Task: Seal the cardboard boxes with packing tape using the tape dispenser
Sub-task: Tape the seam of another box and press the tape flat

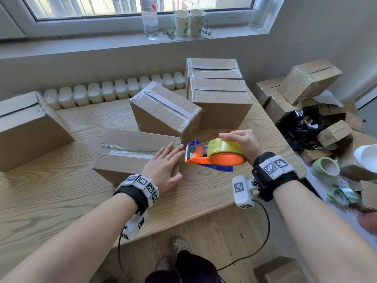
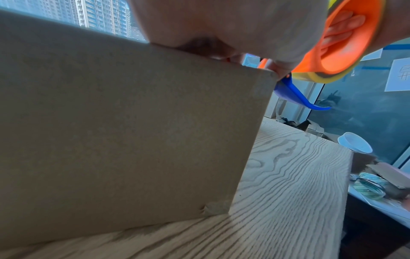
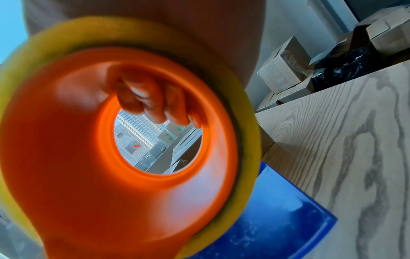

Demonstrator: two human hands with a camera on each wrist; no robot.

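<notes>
My left hand [image 1: 165, 166] lies flat, fingers straight and together, pressing the right end of the top of the nearest brown corrugated cardboard box [image 1: 130, 152], thumb hanging over its near edge. A strip of clear glossy packing tape [image 1: 126, 150] runs along that box's top seam, wrinkled in places. My right hand [image 1: 243, 145] is raised just off the box's right end, fingers curled through the hollow core of the orange plastic tape dispenser [image 1: 216, 158] and wrapped over its yellowish translucent tape roll [image 1: 225, 147]; in the right wrist view the fingertips [image 3: 153, 105] show inside the smooth orange ring. The dispenser's serrated cutter end [image 1: 190, 150] points at my left fingertips, almost touching them, and a blue translucent flap [image 1: 219, 168] hangs beneath it. Box and hands sit on a pale wood-grain table [image 1: 51, 201], where four more taped cardboard boxes [image 1: 220, 103] stand behind and to the left.
</notes>
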